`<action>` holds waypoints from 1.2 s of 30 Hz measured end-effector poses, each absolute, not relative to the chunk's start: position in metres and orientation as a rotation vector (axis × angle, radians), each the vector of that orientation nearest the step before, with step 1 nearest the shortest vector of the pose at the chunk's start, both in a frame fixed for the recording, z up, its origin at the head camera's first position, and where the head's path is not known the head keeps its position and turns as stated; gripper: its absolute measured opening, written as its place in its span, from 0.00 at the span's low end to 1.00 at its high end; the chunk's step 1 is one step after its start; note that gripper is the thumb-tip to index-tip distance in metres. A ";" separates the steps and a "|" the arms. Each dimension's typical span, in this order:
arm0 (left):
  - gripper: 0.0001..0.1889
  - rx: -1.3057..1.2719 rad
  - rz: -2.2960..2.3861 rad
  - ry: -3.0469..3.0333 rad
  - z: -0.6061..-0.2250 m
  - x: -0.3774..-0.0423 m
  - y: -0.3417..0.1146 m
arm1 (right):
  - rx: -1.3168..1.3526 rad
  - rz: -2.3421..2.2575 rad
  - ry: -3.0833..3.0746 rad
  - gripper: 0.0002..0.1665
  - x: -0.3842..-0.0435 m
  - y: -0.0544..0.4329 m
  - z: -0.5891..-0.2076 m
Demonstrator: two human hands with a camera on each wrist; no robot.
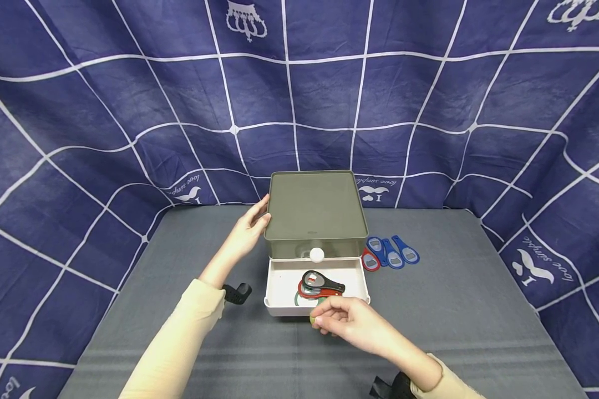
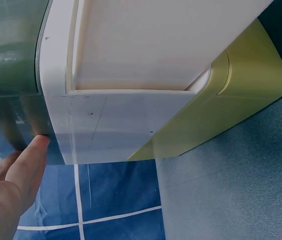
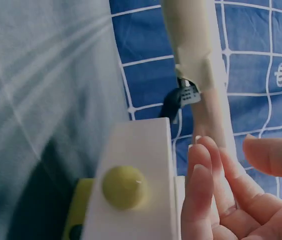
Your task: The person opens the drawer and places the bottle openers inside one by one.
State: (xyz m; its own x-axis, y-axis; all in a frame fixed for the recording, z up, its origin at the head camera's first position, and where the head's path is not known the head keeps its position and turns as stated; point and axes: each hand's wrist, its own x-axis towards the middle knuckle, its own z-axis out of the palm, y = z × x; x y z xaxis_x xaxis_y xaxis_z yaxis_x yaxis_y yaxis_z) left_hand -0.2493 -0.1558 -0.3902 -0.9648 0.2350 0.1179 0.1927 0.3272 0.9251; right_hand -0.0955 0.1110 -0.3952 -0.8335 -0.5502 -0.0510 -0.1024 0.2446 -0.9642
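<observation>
Jutting from the front of a storage box (image 1: 316, 205), a white drawer (image 1: 284, 312) stands open toward the person, its front bearing a round yellow-green knob (image 3: 124, 187). The right hand (image 1: 346, 321) is just beside that knob, fingers loosely curved; from the right wrist the thumb shows apart from the fingers and the knob stands uncovered, so nothing is in its grasp. The left hand (image 1: 247, 230) rests on the box's left side with fingers extended, gripping nothing.

Inside the drawer, a black bottle opener (image 1: 319, 281) lies over a red one (image 1: 324, 292), with a green one (image 1: 321, 300) partly hidden beneath. Above the drawer, the box's grey-green upper section carries a white knob (image 1: 316, 255); the left wrist view shows a yellow-green lower part (image 2: 250, 80).

Right of the box, three blue openers (image 1: 393, 256) and a red-rimmed opener (image 1: 371, 260) lie close together on the grey tabletop (image 1: 259, 354). Around it hangs blue cloth (image 1: 179, 100) crossed by white lines.
</observation>
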 end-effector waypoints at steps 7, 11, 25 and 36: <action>0.28 0.402 1.755 2.514 -0.390 -0.247 -0.156 | -0.566 -1.627 2.025 0.11 -0.086 0.110 -0.421; 0.28 0.401 1.765 2.503 -0.390 -0.247 -0.155 | -0.523 -1.653 1.952 0.14 -0.081 0.107 -0.438; 0.28 0.412 1.764 2.500 -0.389 -0.246 -0.156 | -0.174 -1.886 1.651 0.23 -0.077 0.097 -0.480; 0.28 0.398 1.754 2.510 -0.388 -0.247 -0.156 | -0.053 -2.049 1.423 0.20 -0.076 0.094 -0.485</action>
